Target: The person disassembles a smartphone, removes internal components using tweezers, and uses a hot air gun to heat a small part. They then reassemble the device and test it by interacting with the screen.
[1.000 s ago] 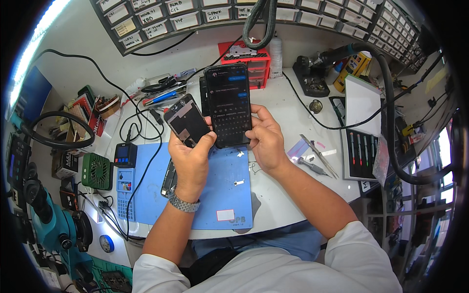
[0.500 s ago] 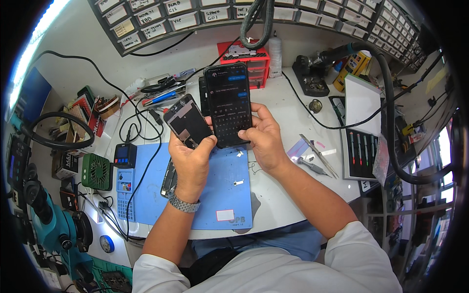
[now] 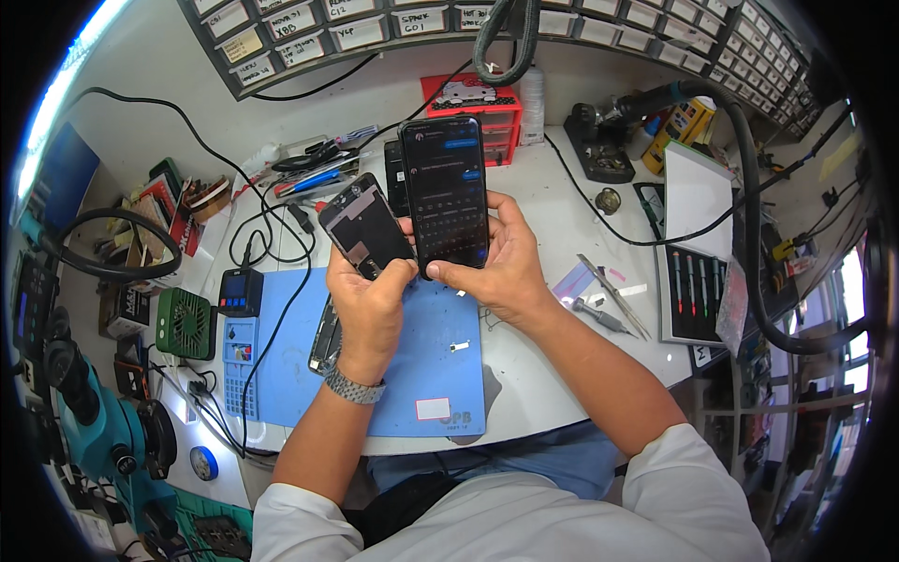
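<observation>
A shiny glass phone [image 3: 446,192] is held at 12 o'clock. A smooth blue rubbery mat [image 3: 412,370] is seen below. A metal watch band [image 3: 353,387] is worn.

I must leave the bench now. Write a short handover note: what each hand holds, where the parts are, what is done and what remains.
Left hand: holds a detached phone screen panel, back side up.
Right hand: holds a lit smartphone, its display showing a keyboard.
Both are raised over the blue work mat; a phone frame lies on the mat by the left wrist.
Done: panel is off.
Left: panel not yet fitted; screwdriver lies unused at the right.
</observation>
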